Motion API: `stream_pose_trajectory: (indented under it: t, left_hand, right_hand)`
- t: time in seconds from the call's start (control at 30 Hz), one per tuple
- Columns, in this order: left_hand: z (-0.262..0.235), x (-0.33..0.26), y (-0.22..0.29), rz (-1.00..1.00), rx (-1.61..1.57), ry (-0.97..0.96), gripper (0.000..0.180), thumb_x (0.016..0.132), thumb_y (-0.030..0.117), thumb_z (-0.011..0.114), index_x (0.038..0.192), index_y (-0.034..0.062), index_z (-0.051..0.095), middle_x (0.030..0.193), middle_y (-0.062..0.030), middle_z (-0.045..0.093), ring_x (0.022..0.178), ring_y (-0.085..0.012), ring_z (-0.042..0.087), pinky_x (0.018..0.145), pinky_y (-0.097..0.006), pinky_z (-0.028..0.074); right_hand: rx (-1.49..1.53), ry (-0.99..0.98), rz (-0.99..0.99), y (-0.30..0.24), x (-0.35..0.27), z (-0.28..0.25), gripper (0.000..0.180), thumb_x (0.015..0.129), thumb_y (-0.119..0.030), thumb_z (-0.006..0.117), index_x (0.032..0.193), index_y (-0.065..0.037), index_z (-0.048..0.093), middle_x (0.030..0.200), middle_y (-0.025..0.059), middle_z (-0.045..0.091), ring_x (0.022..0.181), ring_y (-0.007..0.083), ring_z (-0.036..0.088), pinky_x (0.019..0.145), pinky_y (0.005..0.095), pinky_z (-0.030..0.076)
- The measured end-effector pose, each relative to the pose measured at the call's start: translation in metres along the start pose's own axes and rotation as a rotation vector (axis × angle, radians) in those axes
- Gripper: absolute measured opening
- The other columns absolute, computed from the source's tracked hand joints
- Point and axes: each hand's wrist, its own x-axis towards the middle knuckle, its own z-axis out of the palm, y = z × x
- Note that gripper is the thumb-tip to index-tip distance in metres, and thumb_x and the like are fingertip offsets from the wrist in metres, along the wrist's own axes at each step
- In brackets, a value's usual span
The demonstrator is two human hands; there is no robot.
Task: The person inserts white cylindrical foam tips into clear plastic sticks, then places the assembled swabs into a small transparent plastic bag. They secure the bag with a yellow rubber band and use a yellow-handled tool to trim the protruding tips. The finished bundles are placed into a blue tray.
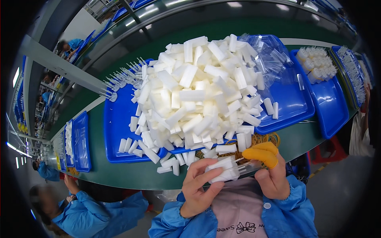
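My left hand (198,186) is wrapped round a bundle of white foam pieces (223,169) near the table's front edge. A clear plastic piece (247,168) projects from the right end of the bundle. My right hand (274,170), with yellow finger cots (264,155) on two fingers, pinches this clear piece between thumb and fingers. Directly beyond my hands rises a large heap of white foam blocks (194,95). Tan rubber bands (270,139) lie in a tangle just past my right hand.
Blue trays (119,146) hold the heap's sides. Thin white-stemmed parts (123,79) stand in the left one; clear plastic sleeves (274,59) fill the right one's back. Farther right, another tray (331,107) carries bundled white pieces (316,63). A co-worker in blue (83,210) sits at left.
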Motion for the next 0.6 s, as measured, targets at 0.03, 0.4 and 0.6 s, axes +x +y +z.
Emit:
stream_pose_trajectory:
  t: [0.03, 0.4, 0.6]
  left_hand:
    - [-0.003, 0.000, 0.000, 0.001, 0.018, 0.008, 0.041, 0.077, 0.016, 0.074, 0.112, 0.0000, 0.061, 0.115, -0.0186, 0.051, 0.106, -0.0275, 0.053, 0.092, -0.037, 0.042]
    - [-0.003, 0.000, 0.000, -0.258, -0.488, 0.075, 0.055, 0.074, 0.013, 0.078, 0.119, -0.0011, 0.049, 0.115, -0.0089, 0.047, 0.109, -0.0197, 0.051, 0.095, -0.032, 0.040]
    - [-0.005, 0.005, 0.009, -0.389, -0.685, -0.003, 0.042, 0.079, 0.002, 0.070, 0.116, -0.0030, 0.050, 0.119, -0.0111, 0.044, 0.112, -0.0214, 0.051, 0.098, -0.035, 0.040]
  right_hand:
    - [-0.065, 0.006, -0.052, -0.001, 0.002, 0.001, 0.024, 0.084, -0.016, 0.063, 0.102, -0.001, 0.063, 0.084, 0.0096, 0.060, 0.075, 0.0211, 0.056, 0.068, 0.0297, 0.044]
    - [0.346, -0.001, 0.183, 0.016, -0.003, -0.013, 0.030, 0.075, -0.013, 0.073, 0.099, 0.000, 0.060, 0.110, 0.0119, 0.056, 0.098, 0.0197, 0.053, 0.087, 0.0302, 0.041]
    - [0.250, 0.050, 0.136, 0.011, -0.007, -0.020, 0.031, 0.070, -0.017, 0.077, 0.093, 0.000, 0.063, 0.111, 0.0140, 0.057, 0.106, 0.0238, 0.052, 0.095, 0.0399, 0.037]
